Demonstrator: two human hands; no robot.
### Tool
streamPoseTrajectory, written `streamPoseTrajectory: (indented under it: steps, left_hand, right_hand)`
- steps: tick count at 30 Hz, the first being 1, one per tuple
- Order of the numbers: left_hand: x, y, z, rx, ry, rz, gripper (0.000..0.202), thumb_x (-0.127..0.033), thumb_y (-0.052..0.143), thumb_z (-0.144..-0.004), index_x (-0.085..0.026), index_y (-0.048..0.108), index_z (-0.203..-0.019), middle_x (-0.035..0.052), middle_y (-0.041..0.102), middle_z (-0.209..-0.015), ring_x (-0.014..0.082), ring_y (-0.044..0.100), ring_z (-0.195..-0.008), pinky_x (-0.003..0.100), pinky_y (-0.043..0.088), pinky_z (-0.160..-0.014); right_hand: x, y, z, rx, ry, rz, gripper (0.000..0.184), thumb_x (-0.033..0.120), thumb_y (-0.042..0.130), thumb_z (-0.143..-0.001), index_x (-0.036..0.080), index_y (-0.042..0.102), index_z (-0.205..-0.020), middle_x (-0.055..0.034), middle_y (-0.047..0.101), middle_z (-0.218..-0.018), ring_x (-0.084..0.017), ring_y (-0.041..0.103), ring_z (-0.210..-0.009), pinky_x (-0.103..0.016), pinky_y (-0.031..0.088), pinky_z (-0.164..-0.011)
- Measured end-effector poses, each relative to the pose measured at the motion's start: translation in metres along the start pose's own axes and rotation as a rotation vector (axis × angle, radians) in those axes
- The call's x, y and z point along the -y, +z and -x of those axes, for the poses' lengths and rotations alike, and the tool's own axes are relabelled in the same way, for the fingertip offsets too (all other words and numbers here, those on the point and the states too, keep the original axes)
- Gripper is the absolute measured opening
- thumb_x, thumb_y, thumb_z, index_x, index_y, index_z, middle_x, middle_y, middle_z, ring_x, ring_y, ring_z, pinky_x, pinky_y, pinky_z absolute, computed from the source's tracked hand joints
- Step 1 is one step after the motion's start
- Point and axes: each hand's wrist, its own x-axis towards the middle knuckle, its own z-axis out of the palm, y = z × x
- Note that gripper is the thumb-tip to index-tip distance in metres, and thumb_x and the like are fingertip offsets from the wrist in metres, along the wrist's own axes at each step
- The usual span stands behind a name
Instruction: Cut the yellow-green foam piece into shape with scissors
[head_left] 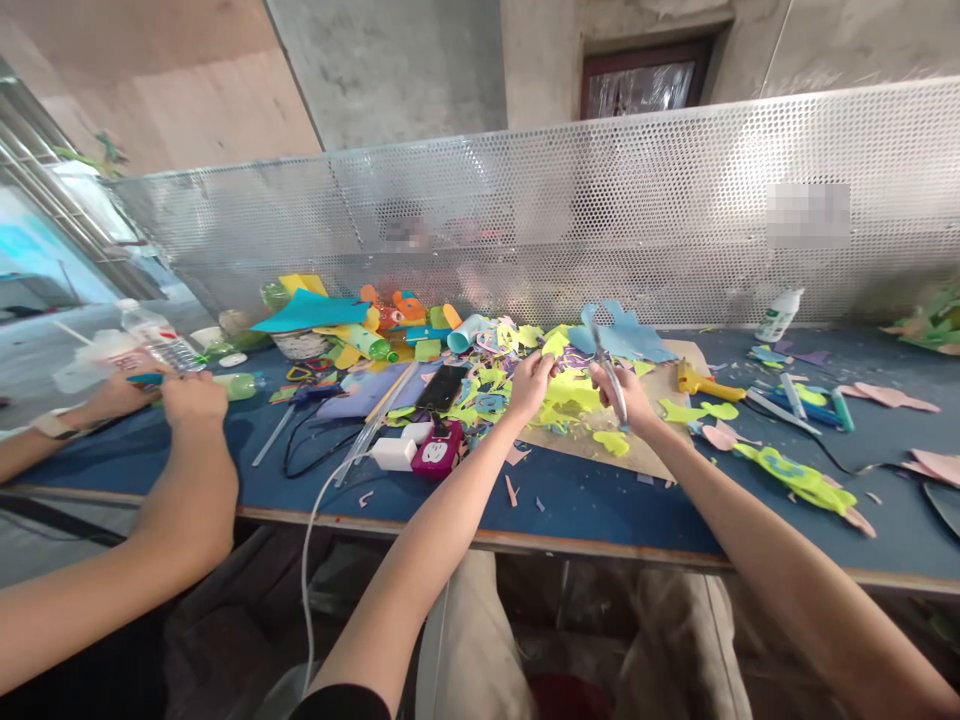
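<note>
My right hand (628,397) is closed round the handles of a pair of scissors (606,362), blades pointing up and away. My left hand (531,382) pinches a sheet of yellow-green foam (568,392) just left of the blades. Both hands hover over a brown cardboard sheet (645,452) on the blue table (585,500). Yellow-green offcuts (611,442) lie under my hands.
A co-worker's arms (191,440) work at the left, near a plastic bottle (159,340). A phone (442,386), a power strip (437,452) with a white cable, a glue gun (701,382), pens (806,405), a white glue bottle (780,315) and foam scraps crowd the table. A perforated metal screen (600,200) stands behind.
</note>
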Motion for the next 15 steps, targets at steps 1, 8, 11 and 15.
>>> streamPoseTrajectory:
  steps: [1,8,11,15]
  left_hand:
    - [-0.001,0.0,0.0008,0.05,0.004,-0.021,0.04,-0.048,0.046,-0.097,-0.018,0.053,-0.071,-0.0004,0.051,-0.062,0.0105,0.043,-0.054,0.027,0.033,-0.056]
    - [-0.0096,0.0038,0.0089,0.317,0.063,-0.151,0.042,-0.051,0.047,-0.096,-0.019,0.056,-0.07,0.0021,0.055,-0.062,0.0125,0.046,-0.054,0.03,0.034,-0.056]
    - [-0.0104,0.0052,0.0101,0.339,0.047,-0.171,0.043,-0.054,0.048,-0.095,-0.019,0.059,-0.072,0.0033,0.057,-0.063,0.013,0.047,-0.054,0.03,0.034,-0.055]
    - [-0.0104,0.0067,0.0094,0.357,0.022,-0.18,0.042,-0.058,0.054,-0.091,-0.018,0.063,-0.08,0.0047,0.064,-0.071,0.0142,0.053,-0.058,0.029,0.036,-0.055]
  right_hand:
    - [0.0004,0.0008,-0.0007,-0.047,0.01,-0.084,0.042,0.061,0.052,-0.084,0.022,0.053,-0.07,0.0015,0.049,-0.05,-0.016,0.048,-0.046,-0.029,0.037,-0.049]
    - [0.003,0.0031,-0.0041,-0.136,-0.036,-0.386,0.03,0.045,0.073,-0.071,0.023,0.053,-0.072,0.0025,0.053,-0.052,-0.016,0.05,-0.048,-0.031,0.043,-0.052]
    - [0.0047,0.003,-0.0029,-0.137,-0.043,-0.418,0.031,0.04,0.076,-0.067,0.023,0.051,-0.076,0.0044,0.049,-0.056,-0.013,0.046,-0.048,-0.03,0.039,-0.049]
    - [0.0069,0.0041,-0.0009,-0.134,-0.031,-0.465,0.032,0.035,0.076,-0.067,0.024,0.048,-0.078,0.0059,0.044,-0.061,-0.01,0.038,-0.049,-0.028,0.033,-0.047]
